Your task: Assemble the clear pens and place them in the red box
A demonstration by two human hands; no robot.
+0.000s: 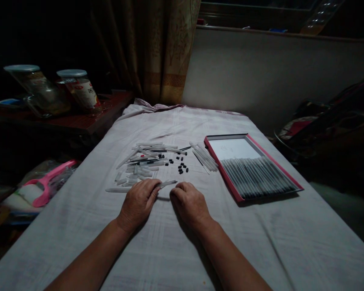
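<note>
My left hand [142, 201] is closed on a pale, translucent pen [169, 183], whose dark tip points right. My right hand [190, 202] is just beyond that tip, fingers pinched; whatever is in them is hidden. Past my hands lie several clear pen barrels [157, 147], dark thin refills [139, 159] and short translucent caps [142, 173]. Small black plugs [182, 165] are scattered to the right of these. A bundle of pale barrels [204, 157] touches or nearly touches a red-edged box [226, 176], which holds a row of pens [257, 176].
A white cloth [157, 246] covers the table. Plastic jars [80, 91] stand on a dark red cabinet [103, 109] at the left. A pink plastic handle [47, 186] is beside the left edge. A curtain [164, 48] and wall [245, 68] border the far end.
</note>
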